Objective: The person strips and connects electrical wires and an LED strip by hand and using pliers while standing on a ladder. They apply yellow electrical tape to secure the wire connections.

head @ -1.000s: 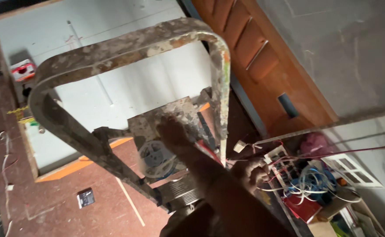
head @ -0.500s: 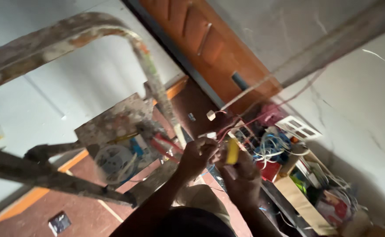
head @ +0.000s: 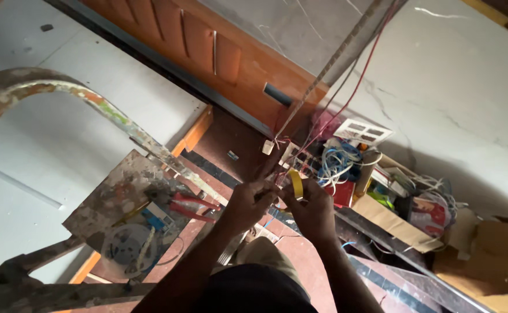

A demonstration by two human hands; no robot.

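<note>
Now the view is sitting higher and further right than half a second back: the paint-spattered ladder rail (head: 63,95) is arcing across the left, with its top platform (head: 123,200) carrying red-handled pliers (head: 193,206) and a coil of white tape (head: 128,246). Both hands are sitting closer together than before. Left hand (head: 248,203) is closing its fingers on the bundle of red wires (head: 329,124) running up right along a slanted strip (head: 338,61). Right hand (head: 311,211) is gripping a yellow tape roll (head: 296,182), touching the left hand just under the wires. Further right, a cardboard box (head: 390,217) of cable clutter is lying against the wall. The fingertips are in shadow, so exact wire contact is hard to make out; the forearms are cut off at the bottom edge.
</note>
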